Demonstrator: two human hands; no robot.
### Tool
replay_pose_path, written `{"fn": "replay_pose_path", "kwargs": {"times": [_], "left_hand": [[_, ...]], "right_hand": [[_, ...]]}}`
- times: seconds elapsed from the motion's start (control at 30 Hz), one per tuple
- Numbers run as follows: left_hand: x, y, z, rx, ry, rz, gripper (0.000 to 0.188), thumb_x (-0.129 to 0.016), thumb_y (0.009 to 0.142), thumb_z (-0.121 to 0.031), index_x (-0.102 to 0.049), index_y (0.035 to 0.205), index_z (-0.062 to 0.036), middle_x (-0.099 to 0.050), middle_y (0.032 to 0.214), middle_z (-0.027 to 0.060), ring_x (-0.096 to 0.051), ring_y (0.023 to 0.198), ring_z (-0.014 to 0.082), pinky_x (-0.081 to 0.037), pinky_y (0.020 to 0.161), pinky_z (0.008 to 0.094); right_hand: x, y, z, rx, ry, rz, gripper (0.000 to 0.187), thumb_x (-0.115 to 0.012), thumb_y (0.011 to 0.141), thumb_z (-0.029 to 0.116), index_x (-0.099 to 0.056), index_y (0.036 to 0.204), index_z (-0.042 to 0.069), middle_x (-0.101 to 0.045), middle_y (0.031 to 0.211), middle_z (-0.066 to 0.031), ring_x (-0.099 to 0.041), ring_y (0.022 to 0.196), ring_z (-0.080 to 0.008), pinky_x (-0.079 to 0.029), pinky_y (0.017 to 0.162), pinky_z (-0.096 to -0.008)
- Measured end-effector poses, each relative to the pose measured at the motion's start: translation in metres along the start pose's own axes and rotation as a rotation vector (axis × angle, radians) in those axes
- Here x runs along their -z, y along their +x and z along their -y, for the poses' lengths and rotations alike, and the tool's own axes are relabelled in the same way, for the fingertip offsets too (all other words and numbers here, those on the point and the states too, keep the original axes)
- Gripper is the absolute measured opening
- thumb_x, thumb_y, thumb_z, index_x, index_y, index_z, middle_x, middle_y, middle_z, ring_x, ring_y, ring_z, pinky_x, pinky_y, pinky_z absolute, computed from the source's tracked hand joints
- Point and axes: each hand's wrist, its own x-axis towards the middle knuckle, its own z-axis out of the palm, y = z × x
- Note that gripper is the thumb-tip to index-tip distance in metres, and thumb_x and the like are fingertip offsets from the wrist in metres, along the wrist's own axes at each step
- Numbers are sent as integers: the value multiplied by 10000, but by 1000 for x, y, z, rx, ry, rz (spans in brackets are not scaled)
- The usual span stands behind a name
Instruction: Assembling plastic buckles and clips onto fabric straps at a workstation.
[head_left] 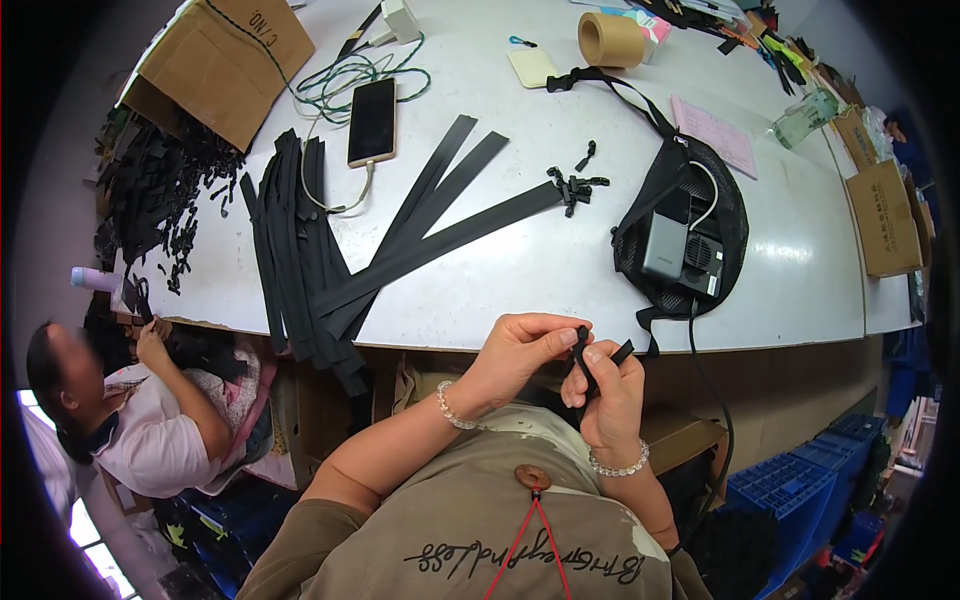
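Just off the table's near edge, my left hand (pixel 528 352) pinches the top of a small black fitting (pixel 583 338) between thumb and fingertips. My right hand (pixel 610 392) is closed beside it on a black strap (pixel 622 352), whose short end pokes out above the fingers. How the fitting and strap join is hidden by my fingers. Beyond my hands, a long flat black strip (pixel 450 240) points toward a small pile of black plastic fittings (pixel 572 190). A thick bundle of black strips (pixel 300 250) lies to the left, some hanging over the edge.
A black mesh bag (pixel 735 235) holding a grey device (pixel 664 250) lies at right, its cable running down. A phone (pixel 373 122) on a cord, a tape roll (pixel 611 40) and a cardboard box (pixel 215 65) stand farther back. Another person (pixel 160 410) works at left. Blue crates (pixel 790 480) sit lower right.
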Motion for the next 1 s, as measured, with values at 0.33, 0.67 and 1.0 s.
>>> {"fn": "replay_pose_path", "kwargs": {"times": [0.33, 0.67, 1.0], "left_hand": [[-1, -1, 3, -56, -7, -8, 168, -598, 872, -71, -650, 1013, 4, -663, 936, 76, -606, 839, 112, -499, 733, 233], [3, 0, -2, -94, 131, 38, 135, -607, 859, -45, -659, 971, 7, -666, 923, 75, -607, 842, 117, -503, 763, 250], [-2, -1, -4, -84, -1, 61, 100, -610, 852, -33, -644, 940, 0, -661, 906, 68, -604, 815, 104, -503, 749, 243]], "right_hand": [[-6, -3, -5, 49, 29, -28, 153, -539, 890, 92, -545, 757, 17, -517, 576, -47, -457, 455, -117, -387, 438, -253], [-7, -5, -10, 108, -15, -50, 160, -543, 894, 97, -538, 753, 21, -512, 573, -38, -450, 450, -107, -376, 429, -239], [-12, -4, -3, 117, 48, 15, 160, -534, 889, 97, -519, 751, 17, -501, 545, -40, -441, 430, -110, -377, 420, -246]]}}
